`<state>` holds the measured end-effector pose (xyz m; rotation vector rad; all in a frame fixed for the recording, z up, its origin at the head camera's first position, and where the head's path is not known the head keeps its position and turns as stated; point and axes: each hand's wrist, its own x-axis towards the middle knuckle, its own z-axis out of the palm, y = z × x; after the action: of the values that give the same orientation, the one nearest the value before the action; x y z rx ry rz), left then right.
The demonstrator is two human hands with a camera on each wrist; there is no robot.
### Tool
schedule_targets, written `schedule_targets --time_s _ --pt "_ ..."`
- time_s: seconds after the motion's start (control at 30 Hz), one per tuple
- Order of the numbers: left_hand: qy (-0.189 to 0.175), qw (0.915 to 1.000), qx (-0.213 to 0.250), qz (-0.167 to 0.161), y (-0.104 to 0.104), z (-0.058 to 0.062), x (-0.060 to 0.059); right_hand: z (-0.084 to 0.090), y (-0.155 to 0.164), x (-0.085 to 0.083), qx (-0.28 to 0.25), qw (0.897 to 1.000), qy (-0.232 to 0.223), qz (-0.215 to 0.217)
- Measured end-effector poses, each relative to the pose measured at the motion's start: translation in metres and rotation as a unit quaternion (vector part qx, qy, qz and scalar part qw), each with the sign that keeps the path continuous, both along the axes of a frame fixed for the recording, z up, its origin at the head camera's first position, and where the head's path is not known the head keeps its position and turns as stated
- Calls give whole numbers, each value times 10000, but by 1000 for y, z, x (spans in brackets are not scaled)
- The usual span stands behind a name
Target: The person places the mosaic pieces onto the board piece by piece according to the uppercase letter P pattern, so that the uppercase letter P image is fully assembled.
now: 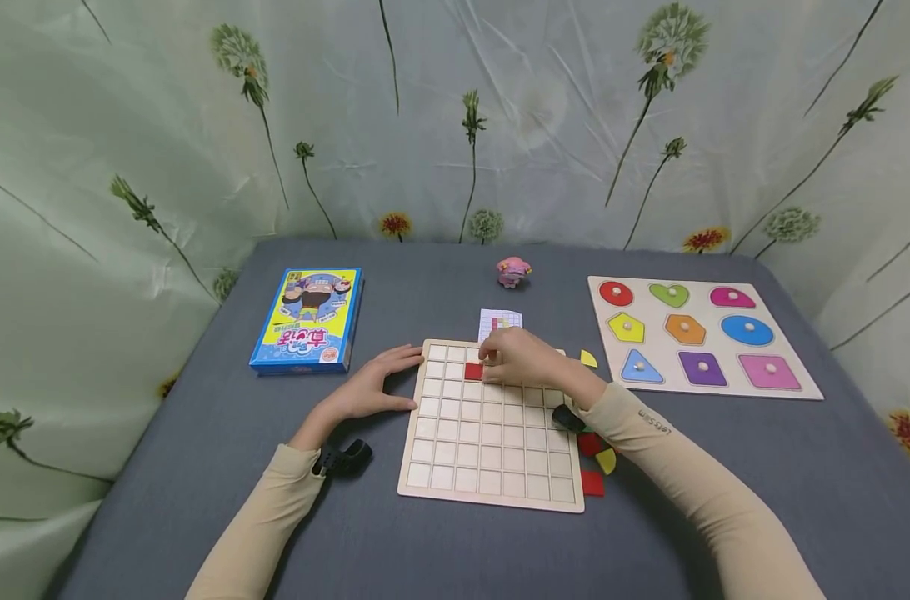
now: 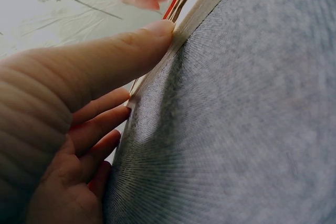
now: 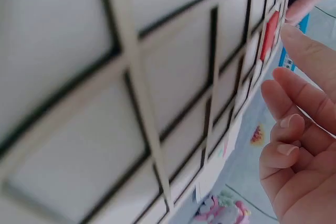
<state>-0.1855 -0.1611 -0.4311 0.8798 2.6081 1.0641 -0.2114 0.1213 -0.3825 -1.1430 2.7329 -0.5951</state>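
A wooden grid board [image 1: 492, 501] lies on the table between my hands, with one red square tile [image 1: 473, 372] in a cell near its far left. My left hand [image 1: 368, 390] steadies the board's left edge; its thumb [image 2: 149, 34] and extended fingertips touch the rim. Over the far rows hovers my right hand [image 1: 526, 358], just right of the red tile. From the right wrist, its thumb and forefinger stand apart with nothing between them, and the other fingers [image 3: 286, 153] bend loosely. A small printed grid card [image 1: 500, 317] shows past the board's far edge, partly behind the right hand.
Red pieces [image 1: 592, 483] and yellow rounded pieces [image 1: 606, 461] lie along the board's right edge, some under the right forearm. A shape puzzle board [image 1: 706, 333] is at the right, a blue-yellow box [image 1: 307, 321] at the left. A pink toy figure [image 1: 512, 272] stands behind.
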Motion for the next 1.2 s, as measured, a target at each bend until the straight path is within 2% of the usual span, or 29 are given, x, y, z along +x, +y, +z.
schedule_targets --time_s 0.27,0.5,0.7,0.93,1.2 --pt "2 10000 -28 -2 -1 2 -2 12 24 6 5 10000 68 -65" --pt "26 9999 -104 30 0 5 -4 18 44 13 77 9994 4 -328" --pt "3 9999 -125 29 -1 5 -4 17 60 20 70 9994 111 -309" --pt "-43 9999 -144 34 0 4 -2 13 81 31 -10 9995 19 -329" --pt "17 10000 -69 -2 0 2 -1 6 102 43 -80 9995 256 -193"
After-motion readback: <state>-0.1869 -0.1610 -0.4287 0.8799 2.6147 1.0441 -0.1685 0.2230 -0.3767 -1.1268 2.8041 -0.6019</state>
